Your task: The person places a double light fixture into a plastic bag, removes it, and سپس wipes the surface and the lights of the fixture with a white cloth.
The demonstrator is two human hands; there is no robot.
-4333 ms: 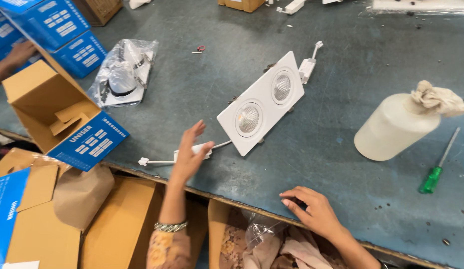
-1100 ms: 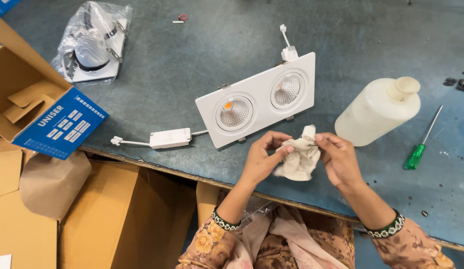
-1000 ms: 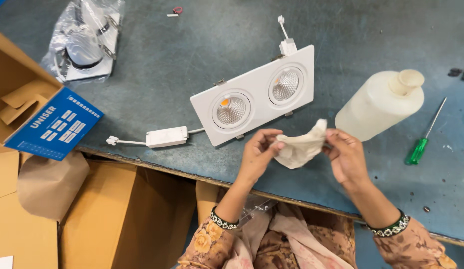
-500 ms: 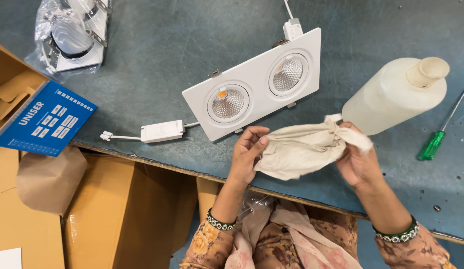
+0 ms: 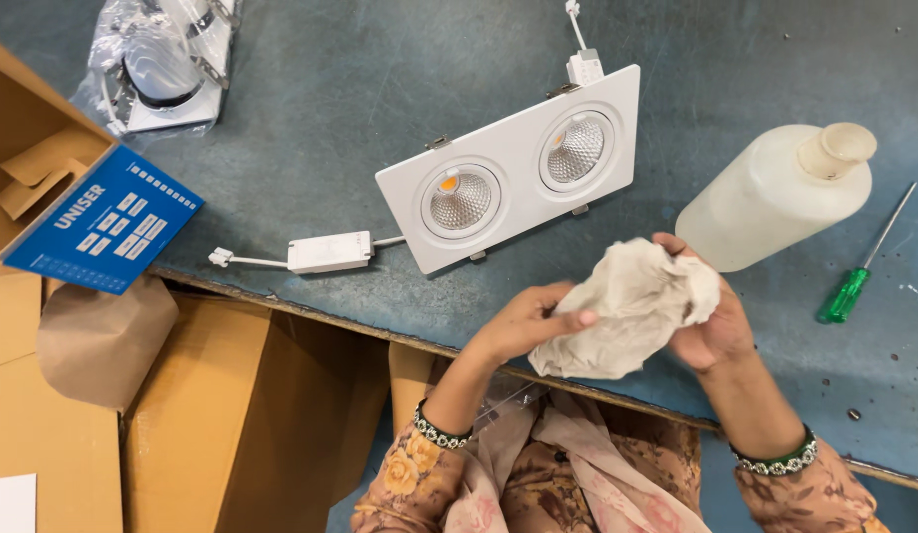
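Desk [image 5: 311,109] edge runs just under both hands, bare surface left of them. Left hand [image 5: 523,321] pinches the crumpled cloth [image 5: 631,311] (beige, bunched); right hand [image 5: 710,326] cups it from behind, just below the lamp [image 5: 513,173], beside the bottle [image 5: 774,192].

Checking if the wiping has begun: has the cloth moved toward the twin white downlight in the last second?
No. The cloth stays bunched between both hands, short of the downlight.
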